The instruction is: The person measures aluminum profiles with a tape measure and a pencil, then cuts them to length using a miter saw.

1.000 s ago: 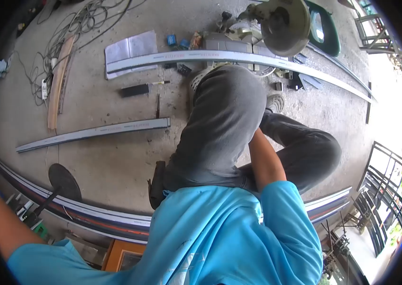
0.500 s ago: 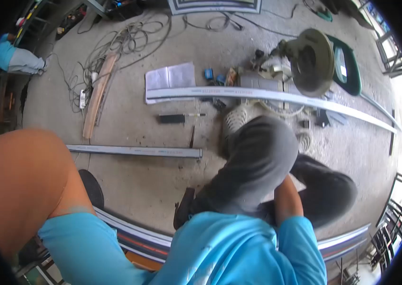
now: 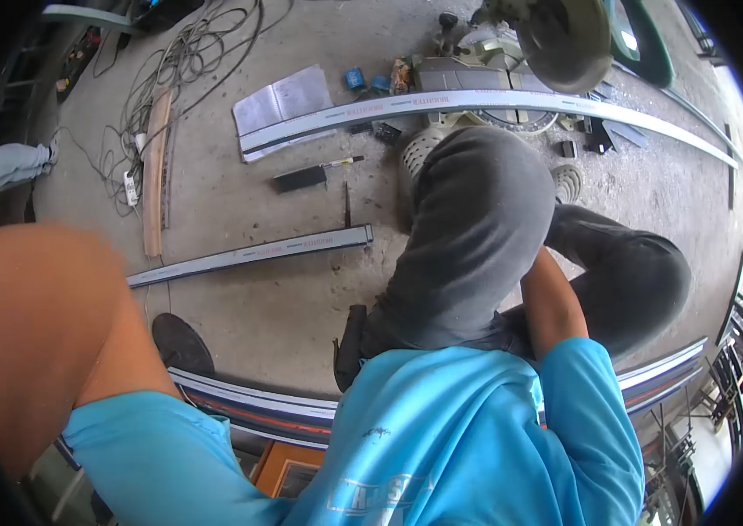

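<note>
I sit on a concrete floor in a blue shirt and grey trousers, with one knee drawn up. My left upper arm is raised at the left, blurred, and its hand is out of the picture. Behind the raised knee runs my right forearm, so its hand is hidden. A short grey metal profile lies on the floor ahead of me. Farther off, a long grey profile rests across a mitre saw.
Papers, a black tool, a wooden plank, tangled cables and a power strip lie on the floor. Long rails and a black disc are close behind me. Another person's leg shows far left.
My view has tilted down and swung slightly, so the saw sits nearer the top edge. My raised left arm stays large at the left. The right forearm remains tucked behind the knee.
</note>
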Motion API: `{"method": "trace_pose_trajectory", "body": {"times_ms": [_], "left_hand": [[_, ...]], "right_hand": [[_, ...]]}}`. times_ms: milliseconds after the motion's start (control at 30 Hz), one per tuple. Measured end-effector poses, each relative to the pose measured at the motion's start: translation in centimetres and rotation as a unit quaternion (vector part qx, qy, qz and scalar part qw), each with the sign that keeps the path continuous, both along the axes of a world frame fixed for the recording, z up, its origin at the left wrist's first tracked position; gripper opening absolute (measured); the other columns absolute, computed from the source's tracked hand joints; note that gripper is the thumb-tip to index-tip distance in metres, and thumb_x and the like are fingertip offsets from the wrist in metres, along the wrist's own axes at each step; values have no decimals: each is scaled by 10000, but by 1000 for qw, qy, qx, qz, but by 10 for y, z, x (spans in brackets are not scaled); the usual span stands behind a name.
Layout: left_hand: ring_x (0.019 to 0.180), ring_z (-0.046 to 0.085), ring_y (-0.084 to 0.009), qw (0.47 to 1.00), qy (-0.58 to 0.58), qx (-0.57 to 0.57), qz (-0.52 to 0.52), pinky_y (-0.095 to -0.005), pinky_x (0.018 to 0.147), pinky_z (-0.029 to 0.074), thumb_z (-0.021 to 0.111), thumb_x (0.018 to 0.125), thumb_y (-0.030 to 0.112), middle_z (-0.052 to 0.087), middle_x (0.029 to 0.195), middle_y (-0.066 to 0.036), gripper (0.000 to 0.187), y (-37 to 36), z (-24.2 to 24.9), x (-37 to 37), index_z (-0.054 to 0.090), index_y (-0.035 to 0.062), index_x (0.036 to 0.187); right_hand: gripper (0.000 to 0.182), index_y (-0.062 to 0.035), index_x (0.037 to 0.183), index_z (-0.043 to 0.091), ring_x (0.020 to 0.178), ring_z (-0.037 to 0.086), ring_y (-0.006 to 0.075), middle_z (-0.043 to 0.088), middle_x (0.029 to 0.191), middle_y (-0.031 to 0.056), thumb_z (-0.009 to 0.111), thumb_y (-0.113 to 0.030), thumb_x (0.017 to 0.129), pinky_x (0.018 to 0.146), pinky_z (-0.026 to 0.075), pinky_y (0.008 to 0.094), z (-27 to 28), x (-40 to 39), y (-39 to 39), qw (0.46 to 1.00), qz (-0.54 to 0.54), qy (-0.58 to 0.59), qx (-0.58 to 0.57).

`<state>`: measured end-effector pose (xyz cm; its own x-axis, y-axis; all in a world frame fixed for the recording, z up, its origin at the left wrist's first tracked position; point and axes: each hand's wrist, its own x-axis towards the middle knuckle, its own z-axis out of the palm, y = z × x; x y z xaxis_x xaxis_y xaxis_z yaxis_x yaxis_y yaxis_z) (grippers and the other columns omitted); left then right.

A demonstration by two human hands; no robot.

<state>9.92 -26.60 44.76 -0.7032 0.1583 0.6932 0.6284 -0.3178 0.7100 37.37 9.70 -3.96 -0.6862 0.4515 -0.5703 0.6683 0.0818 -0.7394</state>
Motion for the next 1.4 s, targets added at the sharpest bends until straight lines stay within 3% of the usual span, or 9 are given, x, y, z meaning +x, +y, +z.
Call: {"method": "trace_pose_trajectory", "body": {"times_ms": [433,700,800,967,1167,1400], "left_hand": [[807,609,-178,996,69,49,3,-324,693,490,518,1060,175,684,943,-94,154,-9,34,8,645,90,1061],[779,596,-165,988,146,43,4,-308,669,479,516,1061,174,680,934,-86,151,-23,106,22,643,94,1042],[769,592,-161,986,153,65,14,-303,661,475,516,1062,173,678,930,-83,150,-22,111,25,642,96,1034],[751,584,-153,988,111,92,62,-293,646,469,515,1062,172,676,924,-78,151,-8,74,16,640,99,1022],[731,574,-143,992,24,61,110,-281,628,461,513,1063,171,673,917,-72,153,18,-23,5,638,102,1008],[706,564,-132,992,39,57,106,-268,608,452,512,1064,169,669,908,-65,157,7,-6,-10,636,106,991]], "right_hand": [[555,-141,1462,467,1250,567,214,612,1318,91,661,-302,968,1050,457,434,-1,5,2,998,-14,6,-57],[560,-136,1462,466,1247,569,214,614,1315,95,666,-303,967,1051,457,429,5,-2,12,997,-11,11,-69],[561,-134,1462,465,1245,569,213,615,1314,96,668,-303,966,1052,457,427,4,-4,14,997,-8,10,-80],[564,-130,1462,465,1243,570,213,616,1312,98,671,-303,966,1053,457,423,6,-12,18,995,0,13,-101],[568,-126,1462,464,1241,572,212,617,1310,101,674,-304,965,1054,457,419,-7,-25,19,994,11,27,-110],[573,-122,1462,463,1238,573,211,619,1308,105,679,-304,964,1055,456,415,5,-2,21,991,8,4,-133]]}}
